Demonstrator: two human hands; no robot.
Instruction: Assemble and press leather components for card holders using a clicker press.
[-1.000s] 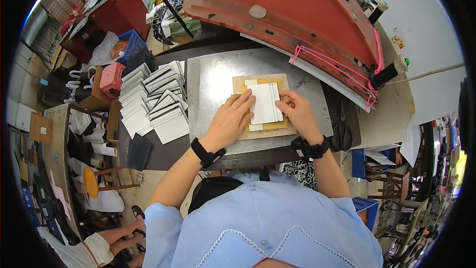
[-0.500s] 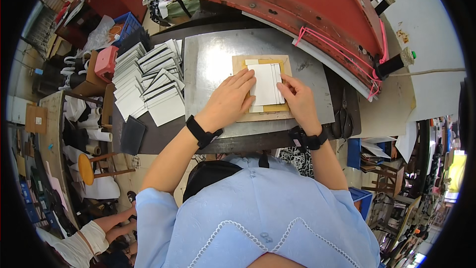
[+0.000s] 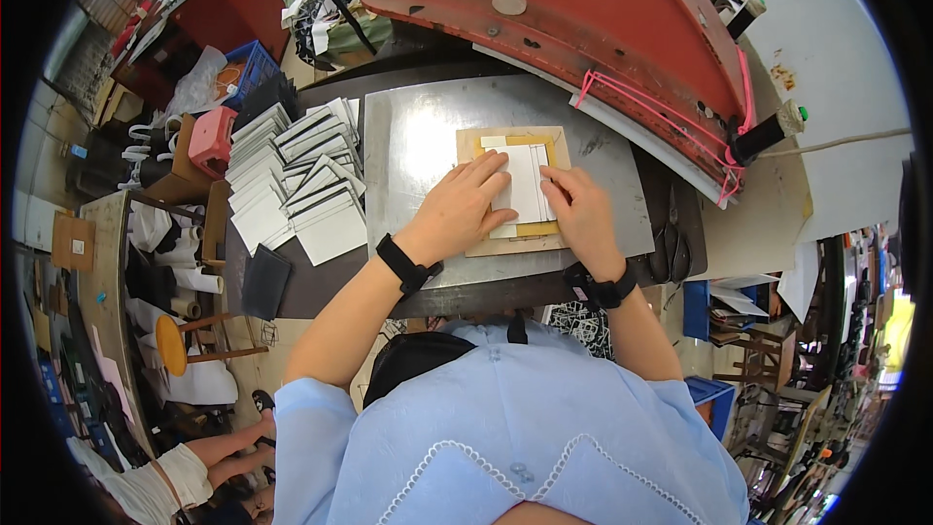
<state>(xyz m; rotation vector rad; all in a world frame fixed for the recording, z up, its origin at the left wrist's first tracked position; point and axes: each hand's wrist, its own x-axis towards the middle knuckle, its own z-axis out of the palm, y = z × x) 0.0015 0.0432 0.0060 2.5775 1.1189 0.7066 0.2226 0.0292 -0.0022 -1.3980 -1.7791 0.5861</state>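
Red machine frames close work at the bench

The red machine (image 3: 554,15) slants across the far right of a metal plate (image 3: 408,170). To the plate's left lies a fanned pile of white panels (image 3: 330,231). On the plate, a tan board (image 3: 525,244) carries a yellow sheet (image 3: 535,229). The left hand (image 3: 452,206) presses with fingers extended, gripping nothing; the right hand (image 3: 585,219) curls at the edge, its pinch impossible to tell. Between them, atop the yellow sheet, sits one white panel (image 3: 525,185).
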